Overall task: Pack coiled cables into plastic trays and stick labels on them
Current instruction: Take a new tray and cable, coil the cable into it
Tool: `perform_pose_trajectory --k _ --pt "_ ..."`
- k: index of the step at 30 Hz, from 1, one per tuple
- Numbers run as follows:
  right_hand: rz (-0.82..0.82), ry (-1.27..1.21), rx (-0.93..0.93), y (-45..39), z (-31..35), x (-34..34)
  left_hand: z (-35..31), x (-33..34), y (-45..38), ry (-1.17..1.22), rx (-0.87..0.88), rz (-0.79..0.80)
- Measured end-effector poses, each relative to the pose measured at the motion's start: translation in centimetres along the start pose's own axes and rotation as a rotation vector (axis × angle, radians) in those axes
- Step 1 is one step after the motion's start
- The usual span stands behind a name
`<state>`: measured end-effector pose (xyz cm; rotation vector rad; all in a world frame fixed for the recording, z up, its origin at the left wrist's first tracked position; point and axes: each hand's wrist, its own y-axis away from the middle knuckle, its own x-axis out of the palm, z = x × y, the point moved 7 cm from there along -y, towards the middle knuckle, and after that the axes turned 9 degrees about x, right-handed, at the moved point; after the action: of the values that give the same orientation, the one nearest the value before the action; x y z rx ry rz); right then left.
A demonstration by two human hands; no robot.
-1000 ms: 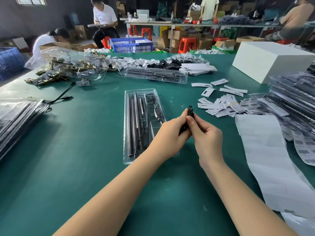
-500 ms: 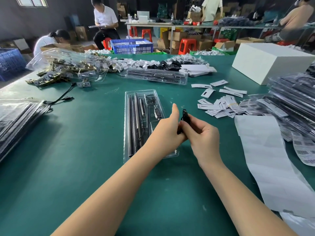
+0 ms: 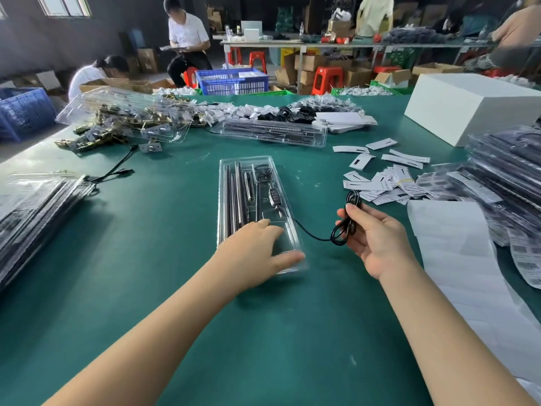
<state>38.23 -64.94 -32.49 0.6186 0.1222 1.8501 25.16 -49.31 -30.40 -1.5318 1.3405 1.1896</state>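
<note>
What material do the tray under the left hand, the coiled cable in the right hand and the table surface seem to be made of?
Tray: thin clear plastic, glossy; the contents and the green below show through, and its rims glint.
Coiled cable: black, flexible, probably rubber or plastic sheathed; it bends in tight loops with a slight shine.
Table surface: dark green, matte, likely a mat or coated sheet; no glare.

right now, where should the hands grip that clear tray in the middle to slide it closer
Take the clear tray by its near short end, coming from the front edge of the table. The left hand already rests flat there, over an empty pocket, and a cable trails off its right side to the coil in the right hand.
</note>
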Motion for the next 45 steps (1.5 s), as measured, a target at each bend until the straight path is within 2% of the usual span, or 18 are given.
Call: perform_pose_trajectory --k 3,8,12,18,25,34,39,42,45 --pt "0.052 -0.060 0.063 0.1 -0.5 0.6 -0.9 -1.0 -1.3 -0.041 0.018 -0.140" --pt "0.102 -0.084 0.136 0.1 -0.9 0.9 -2.8 -0.6 -3.9 -0.049 0.074 -0.069" --pt "0.146 -0.001 0.213 0.2 -1.8 1.5 -3.8 -0.7 -5.0 -0.089 0.086 -0.115" --pt "0.207 0.116 0.259 0.1 -2.5 2.5 -2.5 -0.5 -3.2 0.284 0.061 -0.465" --pt "0.257 0.173 0.315 -0.6 -3.2 3.8 -1.0 0.4 -2.8 0.409 0.009 -0.611" --pt "0.186 0.171 0.366 -1.2 -3.3 4.6 -1.2 -0.1 -3.2 0.400 0.123 -0.498" --pt "0.173 0.221 0.371 -1.5 -3.3 5.0 -2.7 -0.2 -3.6 -0.016 0.173 -0.272" --pt "0.152 0.236 0.344 -1.6 -3.2 5.0 -3.6 -0.5 -3.2 -0.198 0.142 -0.247" --pt "0.146 0.233 0.311 -1.7 -3.1 5.2 -3.7 0.2 -3.0 -0.047 0.087 -0.209"
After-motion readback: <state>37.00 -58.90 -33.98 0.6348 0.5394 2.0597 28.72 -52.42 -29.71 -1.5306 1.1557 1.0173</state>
